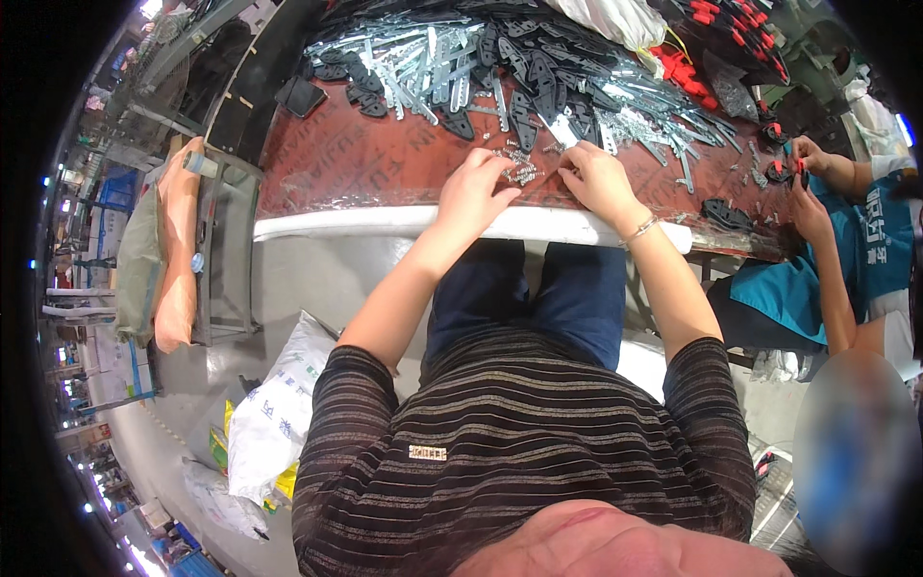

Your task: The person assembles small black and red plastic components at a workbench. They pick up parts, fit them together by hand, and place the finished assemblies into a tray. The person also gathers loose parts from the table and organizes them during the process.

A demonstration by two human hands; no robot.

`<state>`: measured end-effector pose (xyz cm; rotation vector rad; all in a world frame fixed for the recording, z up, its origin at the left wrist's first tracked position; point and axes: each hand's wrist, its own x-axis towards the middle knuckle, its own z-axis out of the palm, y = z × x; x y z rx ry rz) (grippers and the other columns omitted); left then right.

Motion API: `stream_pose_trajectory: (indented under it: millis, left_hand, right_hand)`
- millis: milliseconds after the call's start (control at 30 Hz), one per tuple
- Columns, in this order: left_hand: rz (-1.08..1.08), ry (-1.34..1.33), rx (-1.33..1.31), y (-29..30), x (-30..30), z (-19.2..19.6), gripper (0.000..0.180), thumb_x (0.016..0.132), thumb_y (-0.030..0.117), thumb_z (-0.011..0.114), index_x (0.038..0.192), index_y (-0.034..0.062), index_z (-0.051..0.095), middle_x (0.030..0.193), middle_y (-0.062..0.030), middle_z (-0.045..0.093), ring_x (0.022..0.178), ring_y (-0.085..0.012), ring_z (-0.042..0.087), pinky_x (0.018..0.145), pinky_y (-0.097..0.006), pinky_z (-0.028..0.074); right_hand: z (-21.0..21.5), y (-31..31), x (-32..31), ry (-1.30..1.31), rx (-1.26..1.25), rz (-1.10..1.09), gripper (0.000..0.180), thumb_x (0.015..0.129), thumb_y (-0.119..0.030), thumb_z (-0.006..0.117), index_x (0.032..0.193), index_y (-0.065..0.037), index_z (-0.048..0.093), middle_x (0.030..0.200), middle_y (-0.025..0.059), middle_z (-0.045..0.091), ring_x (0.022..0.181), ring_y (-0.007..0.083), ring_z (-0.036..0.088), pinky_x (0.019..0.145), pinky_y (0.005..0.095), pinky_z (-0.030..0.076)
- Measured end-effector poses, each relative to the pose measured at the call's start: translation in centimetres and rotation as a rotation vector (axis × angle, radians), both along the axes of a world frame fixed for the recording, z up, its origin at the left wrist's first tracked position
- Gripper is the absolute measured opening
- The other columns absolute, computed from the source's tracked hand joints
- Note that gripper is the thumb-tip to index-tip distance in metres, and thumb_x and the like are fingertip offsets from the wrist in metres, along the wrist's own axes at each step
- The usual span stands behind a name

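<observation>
My left hand (473,195) rests at the near edge of the red-brown table, its thumb apart from its bent fingers and nothing visible between them. Beside its fingertips lies a small heap of tiny silver metal pieces (523,174), too small to name surely. On the other side of the heap is my right hand (603,183), fingers curled in and close together; whatever they may hold is hidden. Just beyond both hands lie a black elongated plate with holes (522,123) and a shiny metal strip (561,129).
Metal strips (437,67) and black plates (534,72) are heaped at the back. Red parts (687,82) lie at the far right. A co-worker's hands (810,178) handle a small red and black part there. A white roll (356,221) lines the table's front edge; sacks (279,404) stand on the floor.
</observation>
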<state>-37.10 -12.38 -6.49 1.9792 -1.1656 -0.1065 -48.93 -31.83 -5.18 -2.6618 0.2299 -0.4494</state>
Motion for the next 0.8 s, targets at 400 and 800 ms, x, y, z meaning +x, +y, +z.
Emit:
stream_pose_trajectory:
  millis: [400,800]
  left_hand:
    - [0.316,-0.127,0.089,-7.9,5.3,2.2,0.046,0.075,0.045,0.071,0.094,0.0034,0.068,0.09,-0.0114,0.061,0.086,-0.0281,0.061,0.075,-0.038,0.05]
    - [0.256,-0.124,0.365,-12.6,7.5,0.6,0.072,0.058,0.045,0.084,0.108,-0.0004,0.058,0.11,-0.0195,0.059,0.105,-0.0342,0.057,0.089,-0.04,0.047]
  right_hand:
    - [-4.4,-0.5,-2.5,-0.407,1.12,-0.245,0.016,0.09,-0.002,0.058,0.105,0.003,0.057,0.092,0.0049,0.062,0.078,0.0106,0.063,0.071,0.0226,0.052]
    - [-4.4,-0.6,-2.4,-0.428,1.106,-0.306,0.008,0.086,-0.002,0.063,0.091,-0.003,0.056,0.079,0.0003,0.06,0.068,0.0056,0.057,0.061,0.0205,0.046]
